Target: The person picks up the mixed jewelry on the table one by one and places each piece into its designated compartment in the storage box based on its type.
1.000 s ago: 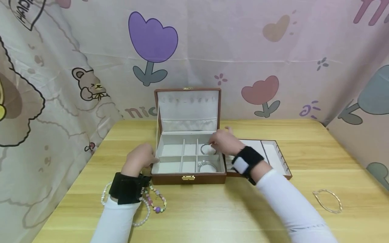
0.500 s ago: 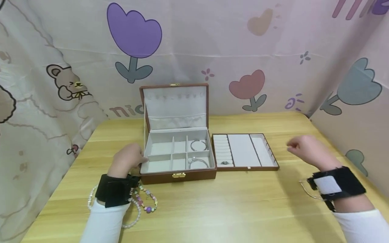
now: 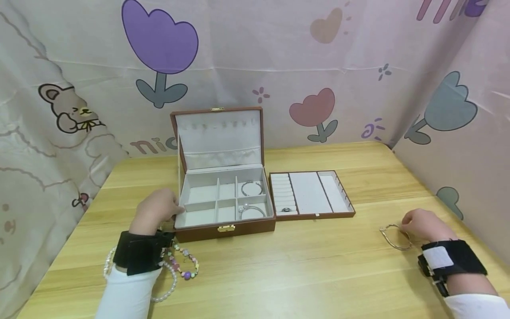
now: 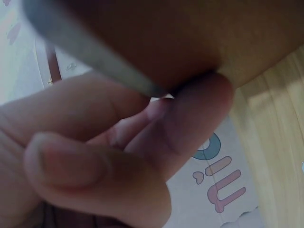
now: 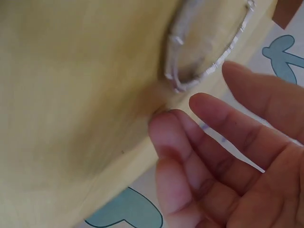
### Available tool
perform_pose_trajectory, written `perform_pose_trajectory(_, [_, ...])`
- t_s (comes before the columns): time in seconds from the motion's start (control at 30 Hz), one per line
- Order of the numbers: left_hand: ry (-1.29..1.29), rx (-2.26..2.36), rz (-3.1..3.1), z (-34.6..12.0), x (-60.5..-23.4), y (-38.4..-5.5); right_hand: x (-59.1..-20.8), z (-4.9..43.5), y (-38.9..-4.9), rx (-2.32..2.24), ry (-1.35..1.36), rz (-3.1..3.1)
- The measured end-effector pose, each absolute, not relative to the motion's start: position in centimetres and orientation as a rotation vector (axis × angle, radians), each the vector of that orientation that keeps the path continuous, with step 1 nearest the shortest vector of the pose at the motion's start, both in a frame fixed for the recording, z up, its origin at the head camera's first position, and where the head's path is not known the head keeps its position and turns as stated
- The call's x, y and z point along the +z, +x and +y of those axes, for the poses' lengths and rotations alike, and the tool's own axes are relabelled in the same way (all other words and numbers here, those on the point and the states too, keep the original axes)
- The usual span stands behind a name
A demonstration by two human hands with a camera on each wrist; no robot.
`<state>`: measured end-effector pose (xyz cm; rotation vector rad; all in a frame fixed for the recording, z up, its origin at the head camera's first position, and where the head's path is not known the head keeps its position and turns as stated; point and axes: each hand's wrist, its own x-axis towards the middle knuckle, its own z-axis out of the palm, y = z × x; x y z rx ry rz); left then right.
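A brown jewelry box stands with its lid up. At its left wall, my left hand grips the edge; in the left wrist view fingers lie along the brown outer side and others at the pale rim. One silver bracelet lies in the back right compartment. In front of it is another bracelet with pearls. Far to the right, my right hand is beside a thin gold bangle. The right wrist view has thumb and fingers apart, their tips close to the bangle.
Right of the box lies a shallow tray with a ring in its ring rolls. A colorful beaded bracelet and a pearl bracelet lie near my left forearm. Another pearl strand shows beyond the wrist strap.
My right hand has let go of the silver bracelet in the back right compartment and moved right, down to the gold bangle. My left hand stays at the box wall; the head view has shifted.
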<state>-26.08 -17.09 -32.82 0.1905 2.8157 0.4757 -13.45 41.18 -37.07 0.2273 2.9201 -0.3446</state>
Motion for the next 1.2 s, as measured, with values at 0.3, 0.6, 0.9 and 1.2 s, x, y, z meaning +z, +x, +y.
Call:
perform_pose_trajectory(0.3, [0.184,0.483,2.818,-16.9,-32.7,-25.9,-37.8,41.1,-13.3,-0.384,0.182,2.963])
perform_pose_trajectory(0.6, [0.166,0.48,2.799,-16.9,-32.5,-25.9,-38.0,41.1,-13.4,-0.375,0.157,2.932])
perform_pose_trajectory(0.9, [0.181,0.481,2.799,-17.0,-32.5,-25.9,-37.6,40.3,-13.8,-0.407,0.116,2.922])
perform_pose_trajectory(1.2, [0.175,0.47,2.799,-17.0,-32.5,-26.0,-36.9,38.3,-14.3,-0.397,0.026,2.99])
